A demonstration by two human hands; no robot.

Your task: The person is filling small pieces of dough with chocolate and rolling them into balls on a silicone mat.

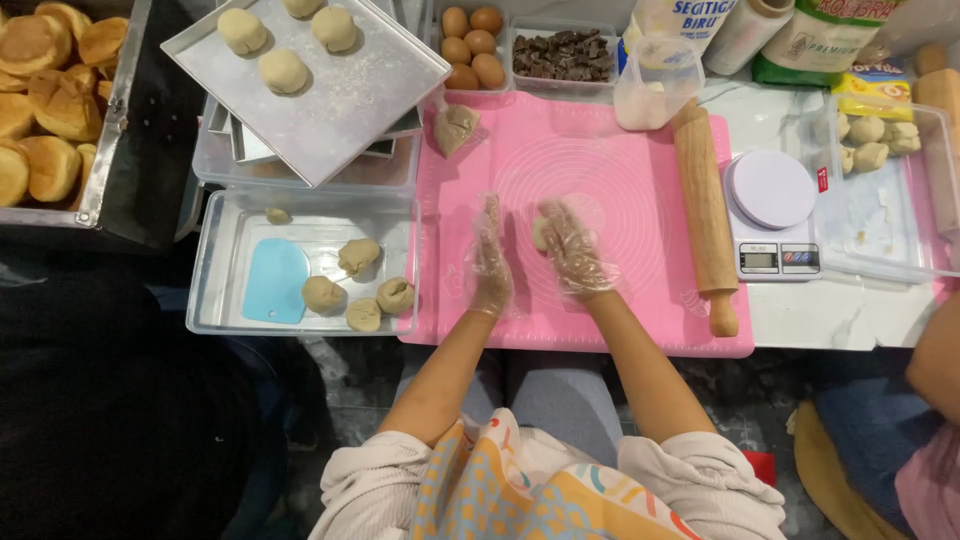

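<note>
Looking down through the head camera, I see a small dough ball [541, 232] on the pink silicone mat [620, 310], tucked against the inner edge of my right hand [574, 250]. That hand cups it loosely, fingers curved over its top and right side, not clenched. My left hand [490, 260] stands on edge just left of the dough, fingers straight and released, holding nothing; a narrow gap separates it from the ball. So the dough lies between the two palms, touching the right, nearer to it than to the left. It is roughly round, with no clear long axis, pale beige and matte. Both hands wear thin, crinkled clear plastic gloves. A smooth wooden rolling pin [704, 210] lies lengthwise to the right, and a clear plastic tray [215, 300] with more dough lumps [360, 255] sits to the left.
</note>
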